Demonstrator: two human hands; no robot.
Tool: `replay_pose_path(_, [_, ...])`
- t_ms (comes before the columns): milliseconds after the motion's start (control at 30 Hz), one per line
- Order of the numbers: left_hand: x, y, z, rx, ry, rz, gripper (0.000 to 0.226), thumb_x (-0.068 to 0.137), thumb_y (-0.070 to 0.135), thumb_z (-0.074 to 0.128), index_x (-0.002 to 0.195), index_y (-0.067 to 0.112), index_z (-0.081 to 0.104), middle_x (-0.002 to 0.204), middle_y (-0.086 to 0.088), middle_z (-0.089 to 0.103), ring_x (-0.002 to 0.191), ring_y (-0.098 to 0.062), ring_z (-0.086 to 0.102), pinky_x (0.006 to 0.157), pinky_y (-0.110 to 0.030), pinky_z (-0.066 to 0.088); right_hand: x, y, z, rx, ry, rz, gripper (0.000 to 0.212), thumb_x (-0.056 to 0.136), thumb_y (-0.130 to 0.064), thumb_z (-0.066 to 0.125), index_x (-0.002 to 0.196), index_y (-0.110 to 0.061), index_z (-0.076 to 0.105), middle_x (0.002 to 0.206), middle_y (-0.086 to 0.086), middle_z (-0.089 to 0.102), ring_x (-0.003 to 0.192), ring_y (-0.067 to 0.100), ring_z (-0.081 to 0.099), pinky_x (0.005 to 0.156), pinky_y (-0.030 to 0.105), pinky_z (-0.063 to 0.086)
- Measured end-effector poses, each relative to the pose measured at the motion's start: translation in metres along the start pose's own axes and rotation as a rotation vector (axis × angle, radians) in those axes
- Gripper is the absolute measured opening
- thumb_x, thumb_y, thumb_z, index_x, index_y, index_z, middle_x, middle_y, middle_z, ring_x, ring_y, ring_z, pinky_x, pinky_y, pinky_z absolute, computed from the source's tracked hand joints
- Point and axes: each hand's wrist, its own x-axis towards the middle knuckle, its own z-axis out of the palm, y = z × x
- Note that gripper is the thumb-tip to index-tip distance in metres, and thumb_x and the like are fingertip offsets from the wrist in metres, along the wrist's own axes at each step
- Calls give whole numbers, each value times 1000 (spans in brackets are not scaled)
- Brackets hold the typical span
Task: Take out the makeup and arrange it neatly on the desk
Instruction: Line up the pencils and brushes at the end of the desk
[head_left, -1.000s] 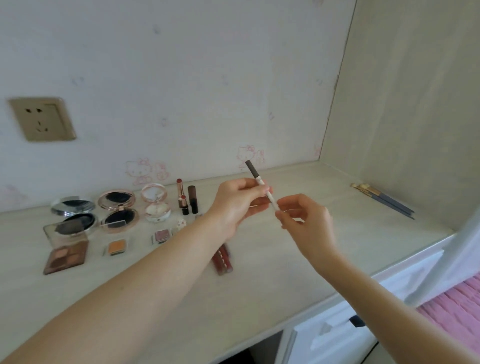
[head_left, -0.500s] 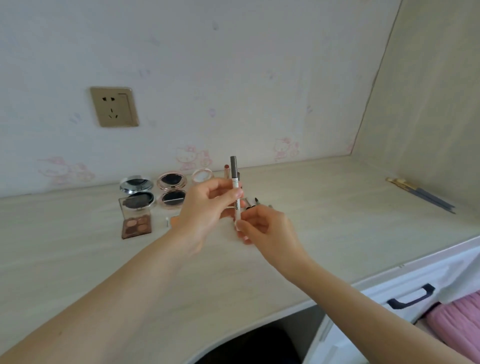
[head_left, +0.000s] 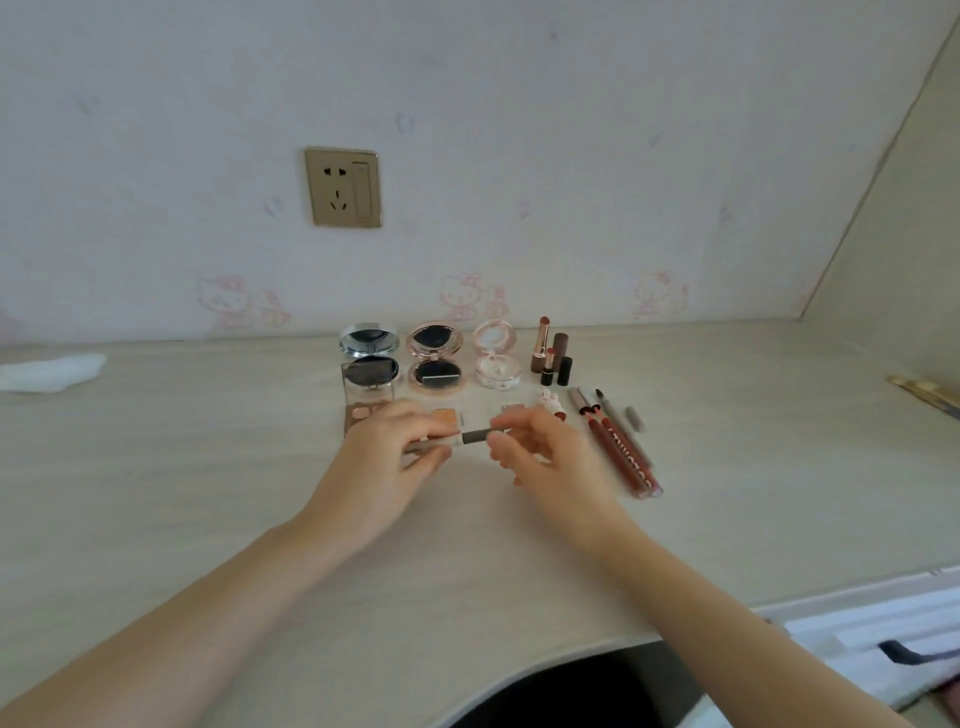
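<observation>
Grey-capped pencil between both hands

Arms: two bare forearms reach forward from the bottom corners and converge toward the centre, held above the surface.
Left hand: back of the hand faces up, fingers curled inward, thumb and fingertips pinching one end of a thin pencil.
Right hand: back of the hand faces up and to the right, fingers curled, thumb and forefinger pinching the pencil's other, darker end.
Spacing: the hands sit close together, knuckles nearly level.
</observation>
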Motion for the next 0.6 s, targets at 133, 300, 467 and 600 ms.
replay_pose_path(133, [-14, -9, 6, -30, 33, 2, 20, 80, 7, 75, 97, 16, 75, 89, 12, 62, 89, 10, 53, 79, -4, 38, -6, 2, 4, -127, -50, -43, 18, 92, -32, 59, 78, -23, 66, 75, -8, 68, 76, 10, 62, 74, -3, 33])
replay_pose_path(300, [-21, -10, 7, 31, 13, 110, 23, 78, 7, 76, 99, 17, 75, 90, 14, 58, 84, 1, 57, 76, -15, 45, -7, 3, 2, -116, -9, -93, 28, 91, -33, 59, 64, -25, 61, 65, -9, 64, 69, -1, 53, 70, -1, 32])
replay_pose_path(467, [-22, -11, 7, 128, 84, 182, 18, 76, 10, 77, 93, 14, 72, 89, 7, 61, 81, -13, 59, 72, -25, 47, -8, 5, 3, -86, -25, -114, 15, 88, -23, 66, 73, -24, 67, 68, -12, 68, 68, 0, 58, 68, 17, 45])
replay_pose_path(600, [-24, -8, 8, 96, 78, 175, 10, 79, 14, 72, 88, 14, 68, 86, 7, 62, 78, -9, 58, 70, -25, 47, -9, 6, 2, -63, -30, -159, 10, 88, -19, 66, 85, -28, 69, 81, -14, 68, 81, 8, 64, 77, 32, 52])
